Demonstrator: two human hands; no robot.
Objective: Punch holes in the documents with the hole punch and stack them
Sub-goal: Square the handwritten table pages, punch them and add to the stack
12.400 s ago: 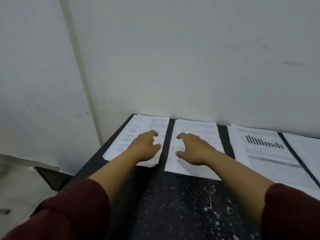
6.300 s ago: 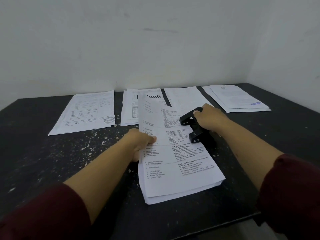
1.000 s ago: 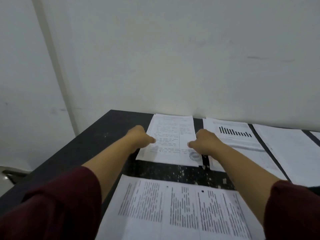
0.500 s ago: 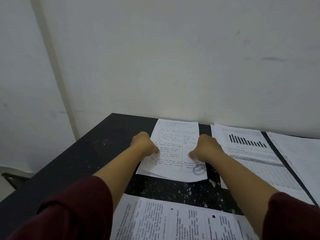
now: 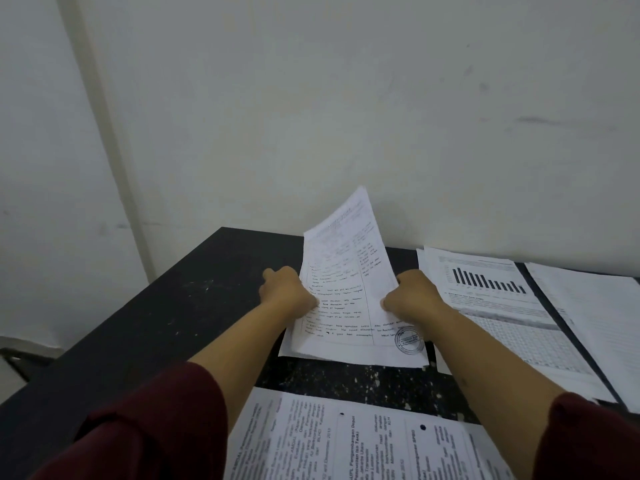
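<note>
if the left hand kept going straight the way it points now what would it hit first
Most likely the white wall behind the black table. The left hand, gripping the stamped white document, points away over bare tabletop; nothing else shows ahead, though depth is unclear.

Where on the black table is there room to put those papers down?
The widest bare patch of the black speckled table is left of the left hand, out to its left edge. A narrow strip lies between the stamped white paper bundle and the near printed sheets. Right of the right hand, the bar-chart document crowds it.
</note>
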